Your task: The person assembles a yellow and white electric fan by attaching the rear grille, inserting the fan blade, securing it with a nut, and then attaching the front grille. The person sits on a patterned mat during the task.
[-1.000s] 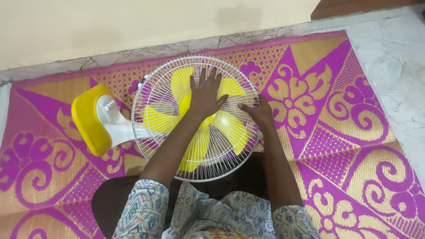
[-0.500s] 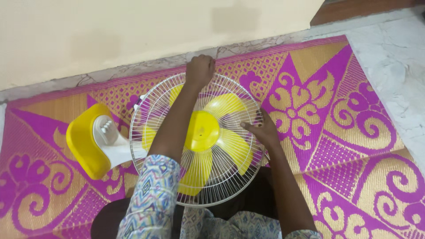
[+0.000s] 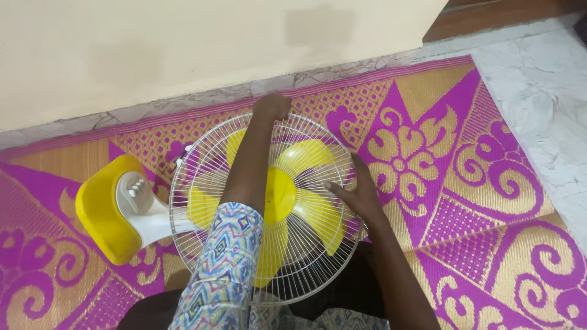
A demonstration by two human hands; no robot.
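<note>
A table fan lies on its back on the mat, its white wire grille [image 3: 318, 244] facing up over yellow blades [image 3: 306, 156] and a yellow hub [image 3: 280, 194]. My left hand [image 3: 271, 106] reaches across the grille and is closed on its far rim. My right hand [image 3: 356, 194] rests on the grille's right edge, thumb on the wires and fingers around the rim. The fan's white neck with buttons [image 3: 136, 189] and yellow base [image 3: 101, 211] lie to the left.
The fan lies on a purple and gold woven mat [image 3: 465, 201]. A cream wall [image 3: 183, 49] runs along the far side, with a strip of marble floor [image 3: 538, 116] at the right. My patterned sleeve and lap fill the bottom.
My left hand left the centre of the grille and moved to its far rim, where it stays closed. The right hand stayed on the right edge. The view shifted slightly.
</note>
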